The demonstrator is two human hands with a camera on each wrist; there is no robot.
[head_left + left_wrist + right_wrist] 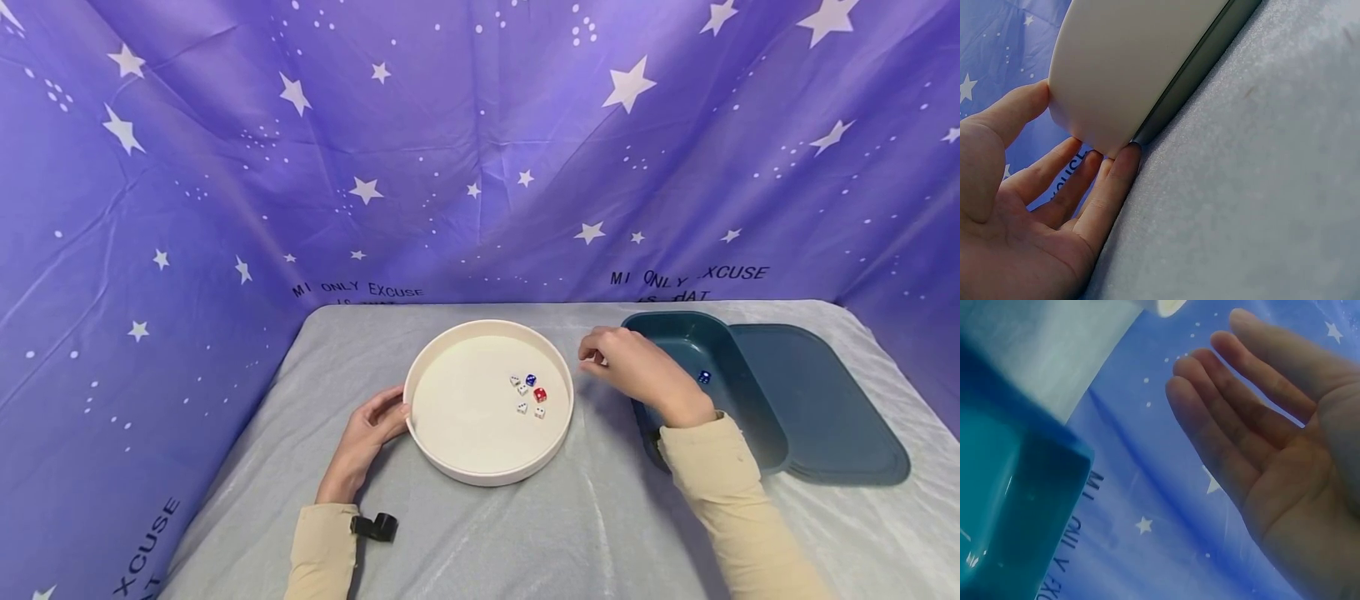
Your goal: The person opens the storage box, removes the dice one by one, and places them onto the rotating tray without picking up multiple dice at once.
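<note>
A round cream tray [465, 400] lies on the table, with white dice [522, 408], a red die [540, 395] and a blue die [531, 380] inside, right of its centre. My left hand [369, 429] holds the tray's left side; in the left wrist view the thumb touches the rim and the fingertips [1124, 159] meet the wall's lower edge. Between the tray and a dark teal box [750, 433] hovers my right hand [637, 367], its fingers loosely bent. Nothing shows in its palm in the right wrist view. Another blue die [704, 377] sits in the box.
A flat dark teal lid [832, 408] lies against the box's right side. Grey cloth [480, 542] covers the table. Behind and to the left hangs a purple curtain [450, 125] with white stars. A black band [375, 527] is on the left sleeve.
</note>
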